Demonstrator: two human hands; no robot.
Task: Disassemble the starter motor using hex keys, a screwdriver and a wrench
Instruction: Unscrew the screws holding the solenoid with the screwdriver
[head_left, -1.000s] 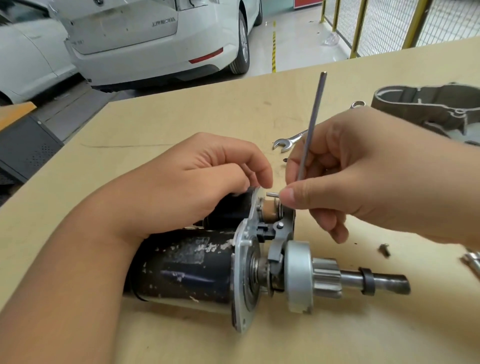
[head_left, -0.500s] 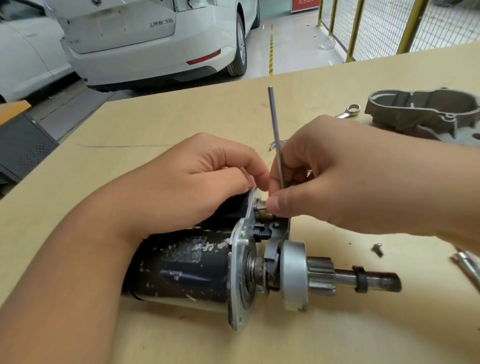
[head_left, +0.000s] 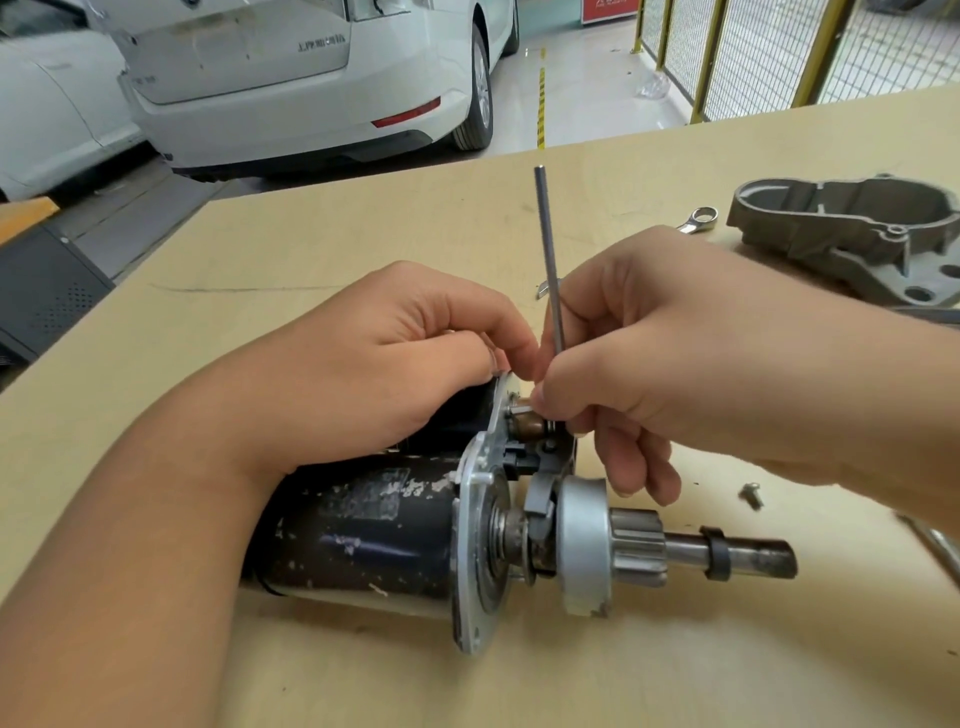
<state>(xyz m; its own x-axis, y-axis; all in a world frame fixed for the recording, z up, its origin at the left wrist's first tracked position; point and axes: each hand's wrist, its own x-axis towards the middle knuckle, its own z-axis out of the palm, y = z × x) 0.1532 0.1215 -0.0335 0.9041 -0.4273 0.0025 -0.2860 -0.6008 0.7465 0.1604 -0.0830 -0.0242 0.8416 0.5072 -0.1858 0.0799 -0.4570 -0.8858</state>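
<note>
The starter motor (head_left: 363, 535) lies on its side on the wooden table, black body to the left, pinion shaft (head_left: 727, 553) pointing right. My left hand (head_left: 374, 364) curls over the solenoid behind the silver mounting plate (head_left: 478, 519) and grips it. My right hand (head_left: 675, 358) pinches a hex key (head_left: 548, 249) whose long arm stands upright; its short end is hidden under my fingers at the top of the plate.
The removed grey nose housing (head_left: 857, 234) lies at the far right with a combination wrench (head_left: 696, 218) beside it. A loose screw (head_left: 752, 493) sits right of the motor. Another metal tool (head_left: 940, 545) shows at the right edge. White cars stand beyond the table.
The hex key's long arm swung from leaning right to upright, and my right hand moved left against the plate beside my left hand. The left hand stayed on the solenoid.
</note>
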